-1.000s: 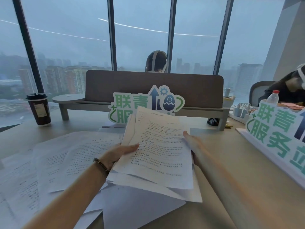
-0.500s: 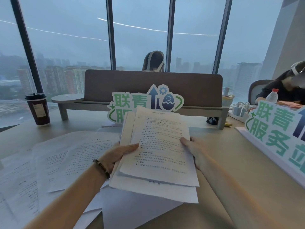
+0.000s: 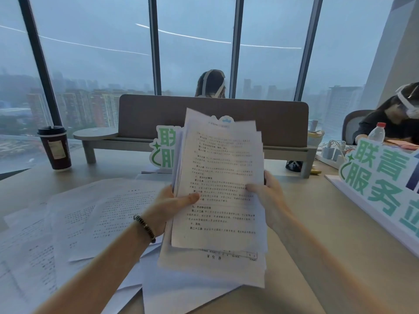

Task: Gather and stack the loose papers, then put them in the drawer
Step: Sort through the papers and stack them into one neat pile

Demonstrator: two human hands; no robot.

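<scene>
I hold a stack of printed papers (image 3: pixel 221 168) upright above the beige desk (image 3: pixel 317 234), its sheets uneven at the edges. My left hand (image 3: pixel 170 205), with a beaded bracelet on the wrist, grips the stack's left edge, thumb across the front page. My right hand (image 3: pixel 267 196) grips the right edge. More loose printed sheets (image 3: pixel 95 218) lie spread over the desk to the left, and a few blank ones (image 3: pixel 181 293) lie under the stack. No drawer is in view.
A dark coffee cup (image 3: pixel 54 148) stands at the back left. A brown divider with a shelf (image 3: pixel 213 118) crosses the desk's far side, a green-lettered sign (image 3: pixel 162 146) before it. A larger sign (image 3: pixel 381 180) and a water bottle (image 3: pixel 377 132) are on the right. Two people sit beyond.
Both hands have lifted the stack off the desk and tilted it upright toward me. It now hides most of the small green sign.
</scene>
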